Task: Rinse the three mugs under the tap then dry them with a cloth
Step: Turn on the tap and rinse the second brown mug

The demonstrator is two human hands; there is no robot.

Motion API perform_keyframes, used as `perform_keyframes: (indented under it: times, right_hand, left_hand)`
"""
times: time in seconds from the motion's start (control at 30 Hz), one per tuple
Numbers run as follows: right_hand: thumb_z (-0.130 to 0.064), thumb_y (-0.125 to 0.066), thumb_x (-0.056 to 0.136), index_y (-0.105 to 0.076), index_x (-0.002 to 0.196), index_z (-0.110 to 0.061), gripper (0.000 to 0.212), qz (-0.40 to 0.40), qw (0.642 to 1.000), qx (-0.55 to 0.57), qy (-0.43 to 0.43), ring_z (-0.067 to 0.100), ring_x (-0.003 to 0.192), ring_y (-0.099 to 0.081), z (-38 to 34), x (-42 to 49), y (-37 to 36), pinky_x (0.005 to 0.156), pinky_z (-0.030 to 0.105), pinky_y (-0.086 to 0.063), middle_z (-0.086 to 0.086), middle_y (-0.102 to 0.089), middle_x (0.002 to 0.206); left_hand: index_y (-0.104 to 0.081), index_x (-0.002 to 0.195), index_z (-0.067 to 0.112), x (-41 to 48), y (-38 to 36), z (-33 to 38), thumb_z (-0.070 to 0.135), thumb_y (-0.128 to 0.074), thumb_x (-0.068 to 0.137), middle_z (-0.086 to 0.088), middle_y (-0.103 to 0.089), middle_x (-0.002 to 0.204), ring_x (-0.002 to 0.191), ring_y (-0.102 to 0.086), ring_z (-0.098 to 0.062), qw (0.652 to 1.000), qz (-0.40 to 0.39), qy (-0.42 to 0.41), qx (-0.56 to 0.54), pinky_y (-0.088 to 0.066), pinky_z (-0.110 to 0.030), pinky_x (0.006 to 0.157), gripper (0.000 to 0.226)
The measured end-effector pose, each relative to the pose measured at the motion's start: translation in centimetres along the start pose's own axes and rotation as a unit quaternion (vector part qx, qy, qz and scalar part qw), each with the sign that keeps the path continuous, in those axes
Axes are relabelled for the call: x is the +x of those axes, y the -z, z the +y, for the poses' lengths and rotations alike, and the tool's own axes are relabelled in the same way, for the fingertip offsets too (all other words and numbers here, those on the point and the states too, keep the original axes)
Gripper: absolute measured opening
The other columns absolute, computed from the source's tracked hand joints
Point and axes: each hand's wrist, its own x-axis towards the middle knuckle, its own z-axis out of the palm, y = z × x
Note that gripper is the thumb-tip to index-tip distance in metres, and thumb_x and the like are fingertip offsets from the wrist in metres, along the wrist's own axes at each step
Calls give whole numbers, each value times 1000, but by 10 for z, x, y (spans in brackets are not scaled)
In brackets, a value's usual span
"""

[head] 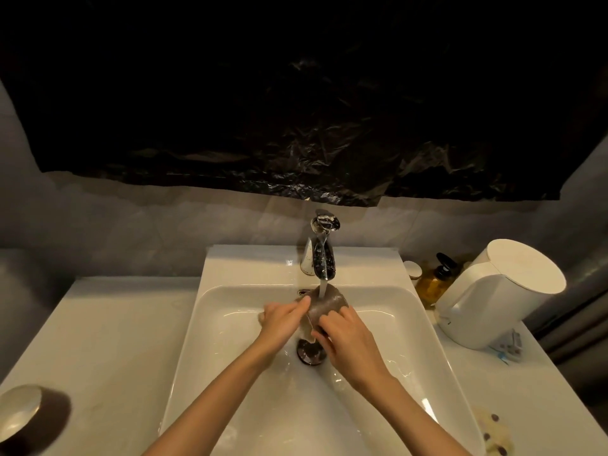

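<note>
A brown speckled mug [330, 302] is tilted under the running stream from the chrome tap [320, 255], above the white sink [230, 373]. My left hand [283, 322] holds it from the left, fingers reaching along its side near the rim. My right hand [347, 337] grips its lower side with curled fingers. A second dark brown mug [23, 411] with a shiny inside lies on the counter at the lower left. A cream cloth [493, 434] with dark spots lies at the sink's lower right. No third mug is in view.
The dark drain [311, 353] sits below the hands. Right of the sink stand a white cylindrical container [500, 294], an amber pump bottle [434, 281] and a small jar [413, 269]. Black plastic sheeting [296, 110] covers the wall above.
</note>
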Motion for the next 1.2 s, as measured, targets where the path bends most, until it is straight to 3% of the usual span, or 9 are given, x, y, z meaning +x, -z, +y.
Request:
perform_keyframes:
  times: [0.13, 0.27, 0.43, 0.6, 0.7, 0.83, 0.93, 1.0, 1.2]
  right_hand:
    - [-20, -67, 86, -55, 75, -19, 16, 21, 991, -96, 87, 19, 70, -47, 8, 1, -10, 92, 33, -44, -1, -54, 71]
    - [-32, -54, 94, -57, 80, -18, 20, -17, 994, -64, 86, 16, 77, -46, 11, -1, -5, 79, 28, -48, -3, -55, 79]
    - [-34, -67, 86, -55, 104, -22, 25, 43, 973, 150, -169, 8, 105, -37, 4, -11, 9, 80, 7, -39, -13, -42, 110]
    - [-40, -53, 96, -65, 97, -10, 32, -92, 660, 546, -508, 18, 83, -63, -12, 14, 24, 77, 32, -56, 5, -68, 92]
    - [-29, -51, 98, -63, 86, -14, 23, -63, 577, 607, -543, 12, 67, -58, -17, 29, 18, 64, 27, -48, -3, -65, 68]
    - [-22, -38, 102, -44, 68, -21, 34, -18, 630, 571, -526, 11, 54, -37, -21, 35, 10, 59, 25, -34, -8, -39, 48]
    - [-21, -36, 100, -37, 65, -23, 35, -24, 691, 525, -496, 10, 55, -30, -18, 31, 11, 59, 27, -29, -8, -34, 52]
    - [-22, -37, 101, -38, 68, -22, 33, -28, 718, 501, -482, 7, 52, -31, -15, 32, 13, 58, 23, -30, -9, -34, 54]
    - [-19, -33, 102, -35, 64, -21, 38, -58, 736, 517, -433, 10, 52, -24, -12, 35, 20, 57, 27, -25, -9, -30, 51]
  left_hand:
    - [-63, 105, -2, 0, -12, -1, 15, -48, 98, -14, -70, 91, 80, -65, -19, 927, -120, 69, -349, -52, -31, 76, 24]
    - [-59, 106, -2, 5, -23, -1, 2, -44, 97, -14, -71, 85, 71, -69, -18, 894, -103, 86, -427, -57, -29, 64, 17]
    - [-49, 115, -6, 10, -25, -7, 1, -43, 98, -25, -64, 100, 81, -68, -27, 861, -46, 101, -497, -58, -34, 68, 20]
    - [-43, 129, -3, 11, -28, -14, 3, -39, 99, -25, -63, 106, 91, -64, -29, 844, -35, 74, -531, -55, -38, 79, 30]
    - [-46, 124, 0, 0, -32, -11, 5, -40, 99, -21, -66, 100, 80, -69, -22, 855, -42, 55, -514, -58, -32, 71, 25]
    - [-54, 114, 3, -13, -22, -11, 11, -51, 96, -19, -69, 99, 78, -71, -21, 892, -54, 65, -444, -58, -30, 66, 20]
    - [-56, 98, 9, -14, -3, -23, 34, -65, 87, -7, -69, 87, 71, -66, -19, 995, 84, 9, -53, -58, -38, 70, 28]
    - [-48, 104, 20, -12, 3, -24, 41, -61, 87, -2, -60, 99, 88, -58, -18, 981, 158, -82, 81, -52, -36, 78, 31]
    - [-23, 145, 37, 9, -32, -7, 46, -35, 97, 1, -30, 140, 126, -37, -17, 972, 61, -200, 106, -38, -35, 102, 50]
